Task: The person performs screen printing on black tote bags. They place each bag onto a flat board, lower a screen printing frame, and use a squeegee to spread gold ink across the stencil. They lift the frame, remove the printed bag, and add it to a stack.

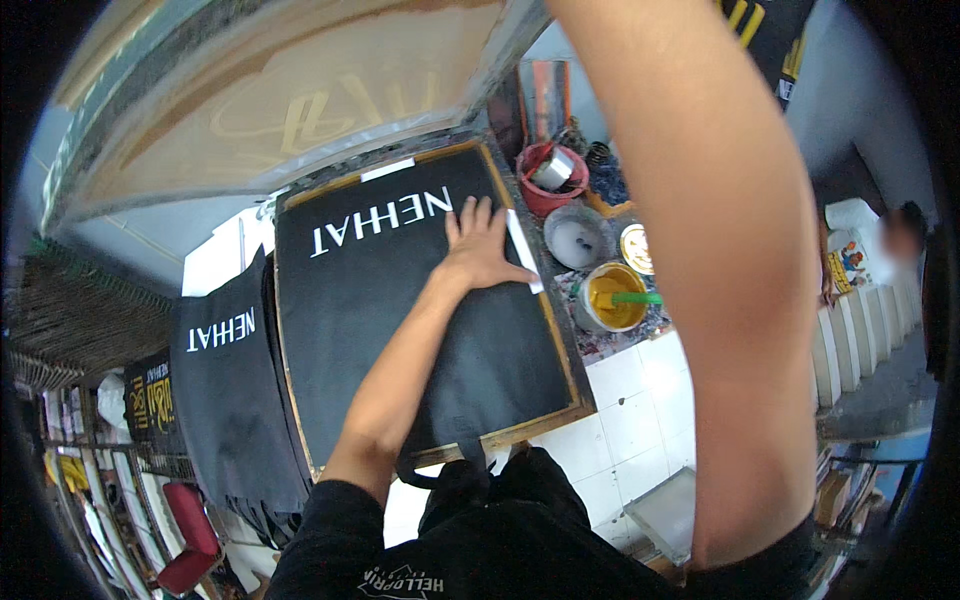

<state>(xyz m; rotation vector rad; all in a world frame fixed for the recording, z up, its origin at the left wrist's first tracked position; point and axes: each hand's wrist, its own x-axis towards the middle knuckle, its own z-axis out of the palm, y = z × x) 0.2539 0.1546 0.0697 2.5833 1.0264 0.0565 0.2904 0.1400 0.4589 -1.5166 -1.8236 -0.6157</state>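
My left hand (478, 250) lies flat with fingers spread on a black fabric bag (390, 340). The bag is laid over a wood-edged board (545, 425), and its handle (465, 462) hangs past the near edge. White lettering (385, 222) crosses its far part, just beside my fingertips. My thumb reaches a white strip (522, 245) at the board's right edge. Beyond the board, a printing screen (300, 90) stands raised at a slant, with yellowish marks on its mesh. My right arm stretches up past the upper edge, so that hand is out of sight.
Right of the board stand a tub of yellow ink (612, 312) with a green-handled tool, a grey bowl (578, 238) and a red bucket (545, 203). More printed black bags (235, 390) hang at the left, near a red chair (190, 525). A person (905, 240) is at far right.
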